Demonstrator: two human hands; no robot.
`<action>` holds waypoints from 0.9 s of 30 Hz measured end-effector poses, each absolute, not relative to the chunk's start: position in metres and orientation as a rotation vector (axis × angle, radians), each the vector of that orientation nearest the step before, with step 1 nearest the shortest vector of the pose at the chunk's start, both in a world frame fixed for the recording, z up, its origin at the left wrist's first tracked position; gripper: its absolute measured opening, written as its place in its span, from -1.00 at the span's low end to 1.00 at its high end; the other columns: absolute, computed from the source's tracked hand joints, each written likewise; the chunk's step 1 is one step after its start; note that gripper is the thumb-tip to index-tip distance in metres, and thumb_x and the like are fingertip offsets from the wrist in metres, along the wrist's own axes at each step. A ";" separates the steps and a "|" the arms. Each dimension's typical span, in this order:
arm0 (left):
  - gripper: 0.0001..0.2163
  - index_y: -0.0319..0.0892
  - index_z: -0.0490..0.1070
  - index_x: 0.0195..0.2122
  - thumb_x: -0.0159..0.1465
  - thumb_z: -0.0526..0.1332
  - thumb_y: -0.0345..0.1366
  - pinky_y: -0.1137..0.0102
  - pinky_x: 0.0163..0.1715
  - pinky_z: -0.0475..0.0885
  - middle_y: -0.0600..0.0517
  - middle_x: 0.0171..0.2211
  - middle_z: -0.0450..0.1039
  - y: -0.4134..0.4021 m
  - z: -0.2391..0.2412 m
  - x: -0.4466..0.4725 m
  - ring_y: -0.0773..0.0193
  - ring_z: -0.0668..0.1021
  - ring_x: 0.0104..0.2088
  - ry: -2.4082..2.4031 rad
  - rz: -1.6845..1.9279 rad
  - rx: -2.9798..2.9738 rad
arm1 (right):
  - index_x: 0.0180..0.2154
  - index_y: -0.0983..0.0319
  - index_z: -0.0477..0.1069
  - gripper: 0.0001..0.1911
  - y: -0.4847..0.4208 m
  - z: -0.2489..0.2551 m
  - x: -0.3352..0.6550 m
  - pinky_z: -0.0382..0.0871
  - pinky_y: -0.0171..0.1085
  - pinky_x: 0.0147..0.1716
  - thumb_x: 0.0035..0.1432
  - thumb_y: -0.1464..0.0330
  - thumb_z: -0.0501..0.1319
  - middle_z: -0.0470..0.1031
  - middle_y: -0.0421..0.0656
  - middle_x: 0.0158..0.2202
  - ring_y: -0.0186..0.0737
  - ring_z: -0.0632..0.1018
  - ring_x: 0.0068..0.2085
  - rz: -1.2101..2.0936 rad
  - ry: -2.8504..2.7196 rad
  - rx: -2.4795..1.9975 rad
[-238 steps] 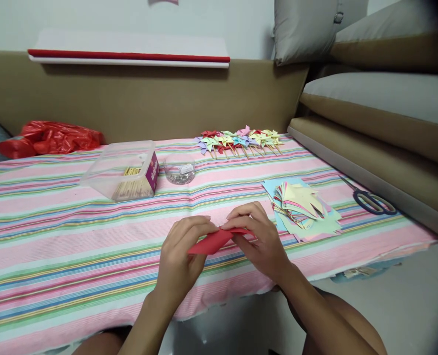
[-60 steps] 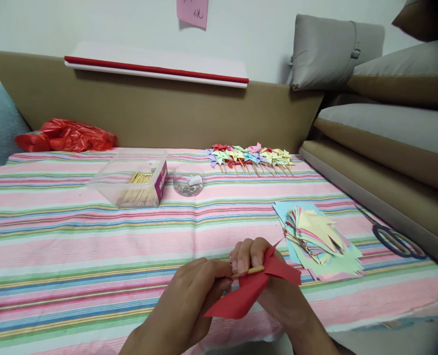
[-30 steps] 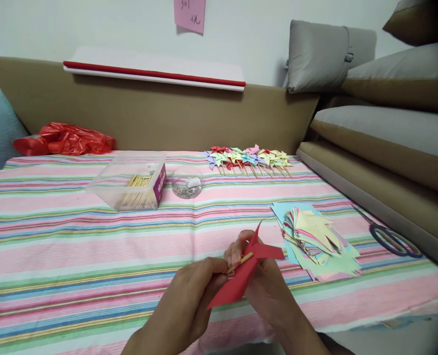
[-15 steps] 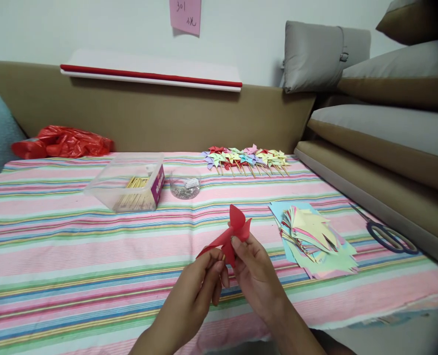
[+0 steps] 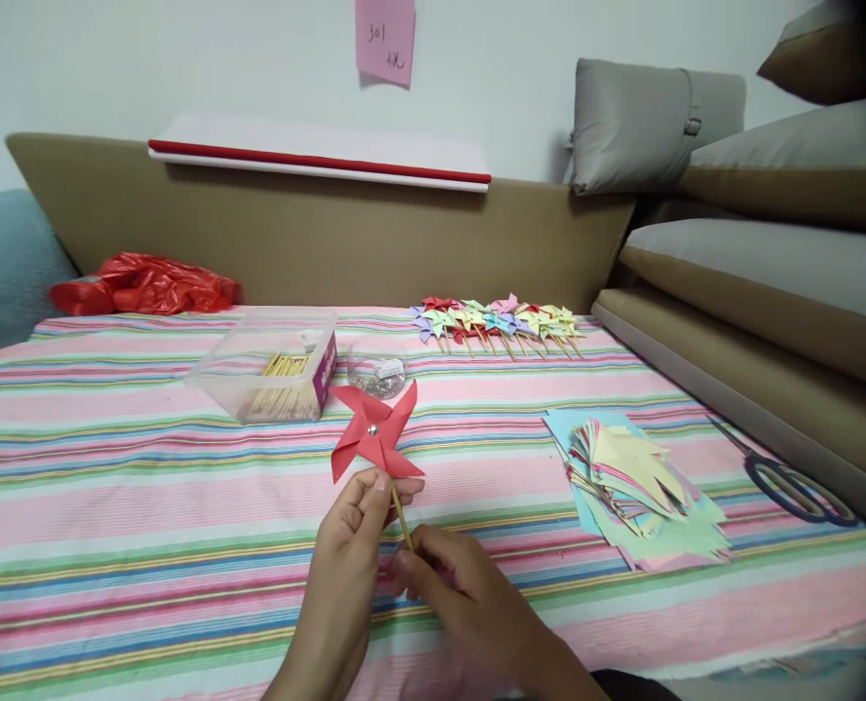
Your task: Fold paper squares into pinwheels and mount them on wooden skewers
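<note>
A red paper pinwheel (image 5: 389, 450) with a silver pin at its centre faces me, upright on a thin wooden stick (image 5: 400, 514). Just below the blades, my left hand (image 5: 351, 531) is closed around the top of the stick, its thumb in front and some fingers showing behind. Lower down, my right hand (image 5: 462, 589) pinches the same stick, whose bottom end is hidden in the fingers. Behind the blades stands a clear round container (image 5: 378, 380) of small metal pins.
A clear plastic box (image 5: 217, 375) of wooden sticks stands left of centre. Finished pinwheels (image 5: 498, 321) lie at the back. Cut paper sheets (image 5: 637, 477) and dark-handled scissors (image 5: 787, 487) are on the right, beside stacked cushions (image 5: 769, 282). A red plastic bag (image 5: 147, 284) sits back left.
The pinwheel has turned to face me and moved left and up. My right hand has gone from the blades down to the stick; my left hand now holds just under the blades.
</note>
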State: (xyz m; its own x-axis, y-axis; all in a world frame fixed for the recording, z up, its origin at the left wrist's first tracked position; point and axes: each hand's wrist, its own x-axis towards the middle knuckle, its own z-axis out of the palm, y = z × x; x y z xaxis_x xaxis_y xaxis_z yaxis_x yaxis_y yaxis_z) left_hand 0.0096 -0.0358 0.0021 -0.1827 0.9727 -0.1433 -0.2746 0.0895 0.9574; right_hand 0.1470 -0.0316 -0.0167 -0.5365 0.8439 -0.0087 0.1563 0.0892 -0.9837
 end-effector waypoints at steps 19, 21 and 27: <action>-0.63 -0.09 0.61 -0.22 0.38 0.10 0.01 0.20 0.01 0.35 -0.07 0.00 0.53 -0.025 0.022 0.024 0.04 0.49 0.02 1.214 1.295 1.216 | -0.41 0.17 0.26 -0.48 0.025 -0.022 0.176 0.18 -0.31 -0.51 0.34 -0.09 -0.04 0.22 -0.32 -0.62 -0.31 0.26 -0.56 1.116 -1.376 -1.170; -0.53 -0.13 0.55 -0.48 0.40 0.03 0.01 0.25 -0.12 0.37 -0.06 -0.28 0.53 -0.022 0.023 0.025 0.11 0.51 -0.19 1.184 1.302 1.298 | -0.37 0.17 0.29 -0.45 0.054 -0.017 0.191 0.20 -0.31 -0.52 0.32 -0.13 -0.07 0.26 -0.31 -0.62 -0.30 0.30 -0.57 0.929 -1.411 -1.264; -0.34 -0.11 0.38 -0.78 0.40 -0.03 0.10 0.32 -0.40 0.27 0.04 -0.70 0.17 -0.025 0.029 0.028 0.23 0.35 -0.55 1.184 1.117 1.327 | -0.37 0.20 0.31 -0.39 0.154 -0.005 0.216 0.25 -0.31 -0.55 0.27 -0.19 -0.09 0.33 -0.29 -0.60 -0.32 0.36 -0.59 0.734 -1.464 -1.394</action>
